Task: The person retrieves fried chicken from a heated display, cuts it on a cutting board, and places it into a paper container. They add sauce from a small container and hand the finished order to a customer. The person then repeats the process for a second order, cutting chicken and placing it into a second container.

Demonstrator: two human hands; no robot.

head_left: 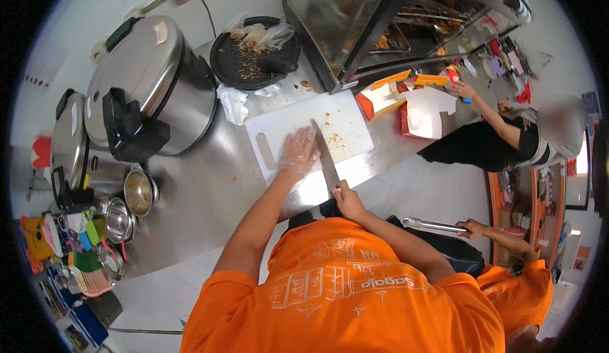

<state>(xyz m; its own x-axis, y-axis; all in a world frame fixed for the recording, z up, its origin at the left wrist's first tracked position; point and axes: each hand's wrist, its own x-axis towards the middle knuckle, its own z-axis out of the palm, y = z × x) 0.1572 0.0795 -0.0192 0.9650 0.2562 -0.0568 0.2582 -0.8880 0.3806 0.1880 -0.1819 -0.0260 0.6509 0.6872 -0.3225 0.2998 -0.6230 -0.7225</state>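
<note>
My left hand, in a clear plastic glove, rests palm down on a white cutting board. The fingers point away from me, with nothing seen beneath them. My bare right hand grips the handle of a large kitchen knife. The blade lies across the board just right of my gloved fingers, its tip toward the far side. Brown crumbs are scattered on the board to the right of the blade. The board sits on a stainless steel counter.
Two opened food boxes stand right of the board, near a person's hand. Another person's hand holds metal tongs at my right. A glass display case, a black plate with crumbs and plastic, and large metal pots surround the counter.
</note>
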